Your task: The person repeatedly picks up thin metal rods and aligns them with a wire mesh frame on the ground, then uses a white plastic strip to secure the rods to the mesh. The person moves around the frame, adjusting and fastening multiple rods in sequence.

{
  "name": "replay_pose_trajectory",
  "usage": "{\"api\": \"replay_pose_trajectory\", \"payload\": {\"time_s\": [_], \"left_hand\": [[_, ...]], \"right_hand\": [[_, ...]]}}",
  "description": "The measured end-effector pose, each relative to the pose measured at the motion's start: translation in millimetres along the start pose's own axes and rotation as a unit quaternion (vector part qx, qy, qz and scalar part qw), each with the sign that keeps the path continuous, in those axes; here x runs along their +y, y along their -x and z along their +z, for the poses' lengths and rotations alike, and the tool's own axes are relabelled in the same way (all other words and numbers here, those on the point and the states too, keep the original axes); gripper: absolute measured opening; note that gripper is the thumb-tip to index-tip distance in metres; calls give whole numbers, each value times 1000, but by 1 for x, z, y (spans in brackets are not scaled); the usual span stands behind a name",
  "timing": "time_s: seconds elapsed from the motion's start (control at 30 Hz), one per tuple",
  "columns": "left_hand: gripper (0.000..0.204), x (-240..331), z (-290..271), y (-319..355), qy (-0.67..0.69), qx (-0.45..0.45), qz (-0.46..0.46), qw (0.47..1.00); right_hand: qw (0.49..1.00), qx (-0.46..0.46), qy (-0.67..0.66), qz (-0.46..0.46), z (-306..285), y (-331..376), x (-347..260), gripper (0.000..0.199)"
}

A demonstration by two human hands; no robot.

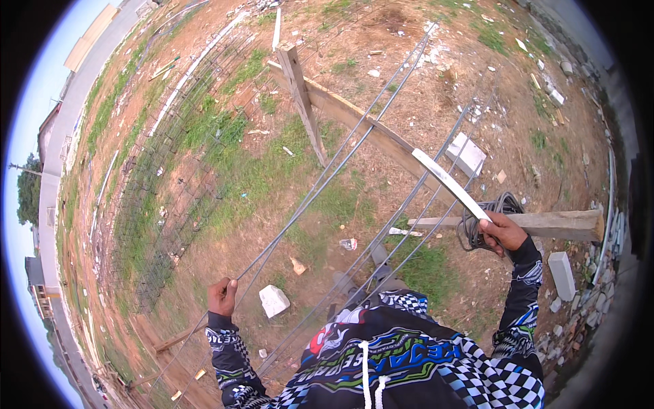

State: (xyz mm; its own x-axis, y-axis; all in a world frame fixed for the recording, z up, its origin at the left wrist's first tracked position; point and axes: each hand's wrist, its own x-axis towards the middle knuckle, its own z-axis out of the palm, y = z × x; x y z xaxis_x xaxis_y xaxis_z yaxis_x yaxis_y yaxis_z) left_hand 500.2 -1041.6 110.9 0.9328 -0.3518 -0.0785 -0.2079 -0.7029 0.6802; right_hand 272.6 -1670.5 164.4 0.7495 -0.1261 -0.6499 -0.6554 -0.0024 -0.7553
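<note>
My left hand (221,298) is closed around thin steel rebar rods (296,213), which slant up and away to the right. My right hand (503,233) grips the near end of a flat white strip (448,181). That strip runs along the top of a wooden crossboard (395,145), where the rods pass over. More rebar rods (402,206) lie across the same board between my two hands. Close by my right hand, a coil of dark wire (507,202) hangs around a wooden beam (562,223).
An upright wooden post (302,102) supports the crossboard. Wire mesh (170,177) lies on the grass at left. White blocks (274,300) sit near my left hand, beyond the crossboard (467,155) and at right (562,275). Rubble (594,313) lines the right side.
</note>
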Motion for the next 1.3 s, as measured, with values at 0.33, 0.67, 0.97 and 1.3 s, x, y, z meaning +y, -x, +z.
{"api": "replay_pose_trajectory", "payload": {"time_s": [0.33, 0.67, 0.97, 1.3], "left_hand": [[50, 20, -35, 11, -28, 56, 10, 998], [52, 11, -32, 16, -77, 91, 20, 993], [51, 15, -36, 11, -65, 87, 10, 994], [48, -17, -34, 16, -55, 39, -13, 998]], "right_hand": [[992, -17, -77, -98, 50, -31, 34, 35], [987, -4, -119, -112, 89, -24, 30, 34], [979, 16, -183, -82, 134, -15, 41, 32], [984, -2, -159, -76, 117, -7, 55, 32]]}}
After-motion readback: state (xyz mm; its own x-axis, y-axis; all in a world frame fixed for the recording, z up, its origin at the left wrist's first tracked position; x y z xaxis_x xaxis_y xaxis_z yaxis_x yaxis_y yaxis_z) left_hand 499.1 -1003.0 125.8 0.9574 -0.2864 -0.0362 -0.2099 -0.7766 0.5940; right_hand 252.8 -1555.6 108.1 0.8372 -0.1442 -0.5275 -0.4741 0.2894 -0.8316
